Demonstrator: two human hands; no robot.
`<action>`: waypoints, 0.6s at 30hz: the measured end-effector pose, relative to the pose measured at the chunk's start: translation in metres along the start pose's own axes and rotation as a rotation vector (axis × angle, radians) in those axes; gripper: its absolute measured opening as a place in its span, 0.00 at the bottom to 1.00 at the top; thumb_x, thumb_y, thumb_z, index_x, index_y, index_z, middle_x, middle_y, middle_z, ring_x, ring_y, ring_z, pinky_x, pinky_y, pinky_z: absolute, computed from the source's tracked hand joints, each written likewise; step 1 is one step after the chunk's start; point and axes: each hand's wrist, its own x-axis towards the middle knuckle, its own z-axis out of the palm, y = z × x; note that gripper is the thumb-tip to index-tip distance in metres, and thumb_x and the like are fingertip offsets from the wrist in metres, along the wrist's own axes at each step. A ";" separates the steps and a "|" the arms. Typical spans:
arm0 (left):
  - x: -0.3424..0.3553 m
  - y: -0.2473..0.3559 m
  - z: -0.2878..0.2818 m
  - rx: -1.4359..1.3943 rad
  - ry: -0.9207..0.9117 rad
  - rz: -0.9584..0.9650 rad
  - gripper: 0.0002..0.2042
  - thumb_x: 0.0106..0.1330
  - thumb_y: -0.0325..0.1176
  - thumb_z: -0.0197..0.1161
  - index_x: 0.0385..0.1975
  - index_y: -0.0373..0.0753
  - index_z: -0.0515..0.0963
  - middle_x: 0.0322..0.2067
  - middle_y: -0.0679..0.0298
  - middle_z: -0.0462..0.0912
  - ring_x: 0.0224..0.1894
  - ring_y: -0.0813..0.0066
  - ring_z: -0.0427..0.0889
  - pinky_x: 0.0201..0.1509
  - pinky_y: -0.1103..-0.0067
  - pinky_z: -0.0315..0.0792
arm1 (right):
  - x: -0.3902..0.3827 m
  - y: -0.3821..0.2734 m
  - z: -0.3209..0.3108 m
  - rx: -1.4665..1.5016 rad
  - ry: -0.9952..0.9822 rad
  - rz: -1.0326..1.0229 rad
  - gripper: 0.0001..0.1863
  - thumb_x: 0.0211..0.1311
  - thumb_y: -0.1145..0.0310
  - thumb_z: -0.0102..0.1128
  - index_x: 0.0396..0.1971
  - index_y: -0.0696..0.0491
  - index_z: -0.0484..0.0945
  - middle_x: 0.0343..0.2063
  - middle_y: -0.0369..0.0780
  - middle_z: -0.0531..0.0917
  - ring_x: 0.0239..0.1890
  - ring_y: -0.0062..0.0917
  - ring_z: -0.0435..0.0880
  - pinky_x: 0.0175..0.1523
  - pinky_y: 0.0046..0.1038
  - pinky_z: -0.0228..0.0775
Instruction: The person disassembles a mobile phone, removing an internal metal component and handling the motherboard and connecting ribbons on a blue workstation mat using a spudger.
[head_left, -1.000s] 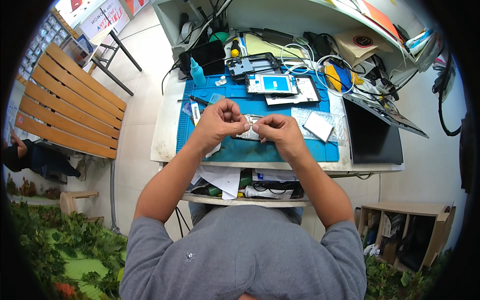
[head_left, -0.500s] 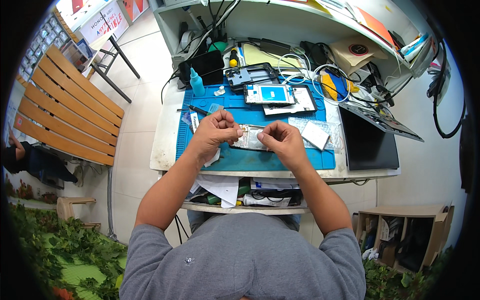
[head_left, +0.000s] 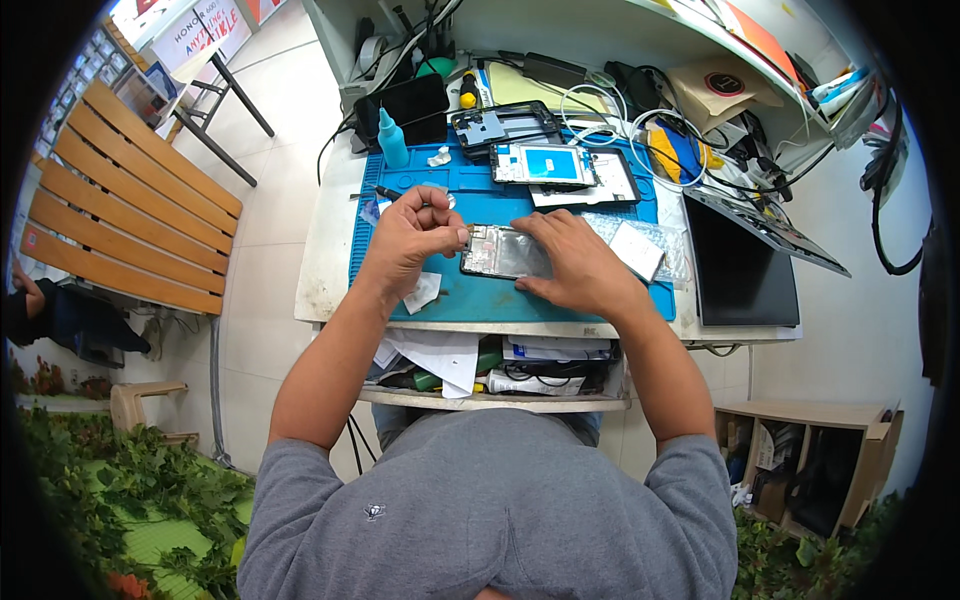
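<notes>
A phone frame (head_left: 498, 252), silvery grey with a dark rim, lies flat on the blue work mat (head_left: 490, 305). My right hand (head_left: 580, 262) grips its right end, thumb along the near edge and fingers on the far edge. Over the frame's left end, my left hand (head_left: 415, 238) is closed in a pinch; whatever is between its fingertips is too small to make out. A white scrap (head_left: 424, 292) lies beside my left wrist. Beyond the hands sits an opened phone (head_left: 545, 165) with a blue patch. To the right, a white flat box (head_left: 635, 250) rests on bubble wrap (head_left: 675, 262).
A blue squeeze bottle (head_left: 392, 142) stands at the mat's far left, near a dark phone (head_left: 415, 105). Coiled white cables (head_left: 640, 125) clutter the back. An opened laptop-like device (head_left: 740, 270) occupies the right side. Below the tabletop, a shelf (head_left: 540, 404) holds papers and tools.
My right hand has gone from a pinch above the frame to gripping its right end. My left hand stays pinched, having shifted slightly left. The whole view has moved slightly.
</notes>
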 end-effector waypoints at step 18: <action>-0.006 0.006 -0.014 -0.049 0.011 0.120 0.19 0.64 0.21 0.80 0.51 0.40 0.79 0.36 0.63 0.90 0.35 0.76 0.88 0.40 0.79 0.79 | -0.086 0.023 -0.048 -0.161 0.545 0.477 0.29 0.52 0.54 0.87 0.43 0.58 0.80 0.41 0.51 0.86 0.47 0.49 0.88 0.55 0.47 0.82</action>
